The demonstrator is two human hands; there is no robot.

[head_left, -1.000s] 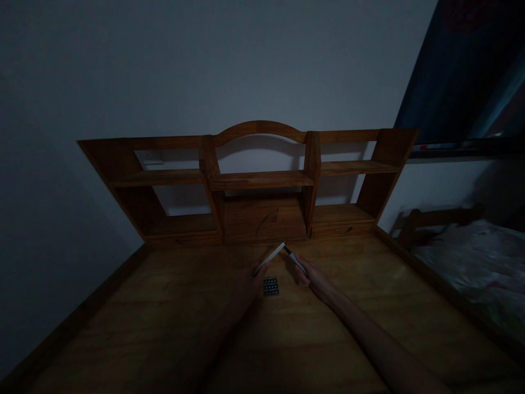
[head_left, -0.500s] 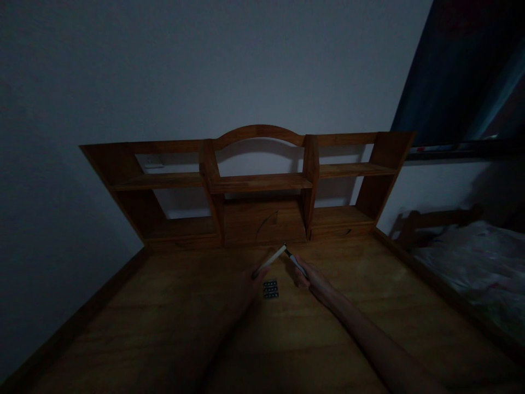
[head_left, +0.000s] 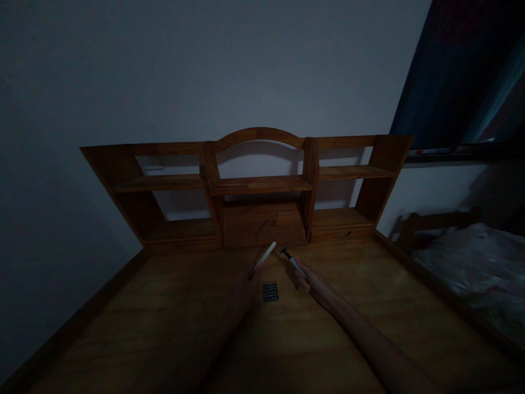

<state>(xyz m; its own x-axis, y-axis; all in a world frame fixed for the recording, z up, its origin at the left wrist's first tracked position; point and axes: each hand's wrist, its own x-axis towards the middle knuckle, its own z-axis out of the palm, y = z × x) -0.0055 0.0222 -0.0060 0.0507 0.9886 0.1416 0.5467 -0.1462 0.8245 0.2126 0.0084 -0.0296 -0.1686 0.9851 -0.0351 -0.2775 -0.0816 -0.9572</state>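
My left hand (head_left: pixel 247 282), dim and partly in shadow, is closed around a slim white stick (head_left: pixel 268 254) that slants up and to the right. My right hand (head_left: pixel 304 276) grips a thin tool with a pale handle (head_left: pixel 298 267), a dark neck and a small dark, wider head; its exact kind is too small and dark to tell. A gap separates the tool's head from the tip of the stick. On the table between my forearms lies a small dark pack (head_left: pixel 270 292) marked with rows of light spots.
A wooden shelf unit (head_left: pixel 262 186) with open compartments stands along the back of the wooden table (head_left: pixel 328 334). Raised edges run down both table sides. Beyond the right edge are a clear plastic-covered bundle (head_left: pixel 476 262) and a dark curtain (head_left: pixel 435 82).
The white stick, whose tip met the tool's head before, has moved left and away from it with my left hand. My right hand has stayed almost in place.
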